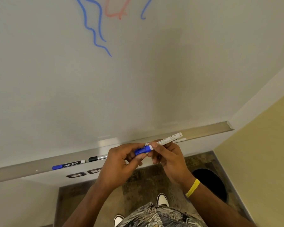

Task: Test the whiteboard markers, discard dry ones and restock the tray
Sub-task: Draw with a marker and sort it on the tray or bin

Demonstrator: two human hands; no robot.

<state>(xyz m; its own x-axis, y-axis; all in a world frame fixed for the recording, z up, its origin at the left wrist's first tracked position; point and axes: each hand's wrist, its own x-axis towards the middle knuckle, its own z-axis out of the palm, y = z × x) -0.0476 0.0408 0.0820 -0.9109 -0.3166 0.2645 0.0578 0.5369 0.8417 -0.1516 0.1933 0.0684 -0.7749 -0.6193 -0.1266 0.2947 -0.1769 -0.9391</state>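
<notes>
I hold a white marker [168,138] with a blue cap [142,150] just in front of the metal tray [208,131]. My left hand [121,161] pinches the blue cap. My right hand [169,154] grips the white barrel, thumb near the cap's joint. The cap sits on the marker. On the tray lie a blue-capped marker [68,164] at the left and a black-capped marker [97,158] beside it. Another white marker end [181,140] shows behind the held one. The whiteboard [138,79] bears blue and red scribbles near the top.
A dark round bin opening [210,182] sits on the floor at the right, below the tray. A yellow wall [261,153] stands to the right. Two wall sockets [84,173] show under the tray. My shoes stand on a mottled brown floor.
</notes>
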